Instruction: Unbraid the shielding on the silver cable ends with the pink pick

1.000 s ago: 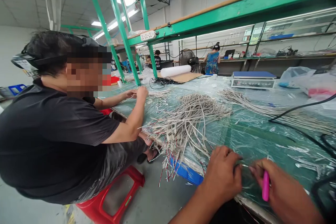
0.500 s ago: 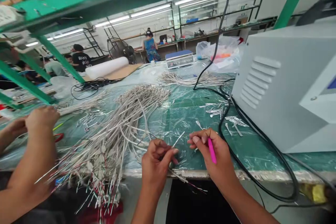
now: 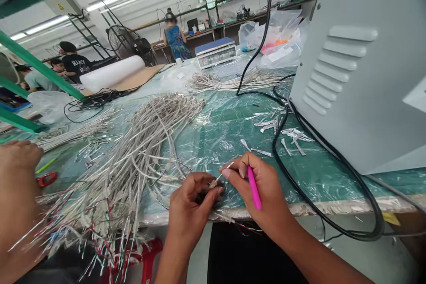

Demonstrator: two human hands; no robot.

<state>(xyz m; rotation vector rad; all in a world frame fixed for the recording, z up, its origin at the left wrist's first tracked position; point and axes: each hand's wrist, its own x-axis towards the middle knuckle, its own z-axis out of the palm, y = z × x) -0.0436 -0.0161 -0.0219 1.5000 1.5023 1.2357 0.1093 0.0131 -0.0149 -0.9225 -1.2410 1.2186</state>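
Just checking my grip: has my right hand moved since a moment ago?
Yes, slightly: your right hand has shifted toward your left hand, away from the silver strips on the table.

Black clothing (image 3: 253, 253) is worn on the body below the bare forearms (image 3: 316, 259), and the left hand (image 3: 191, 206) and right hand (image 3: 269, 199) are ungloved.
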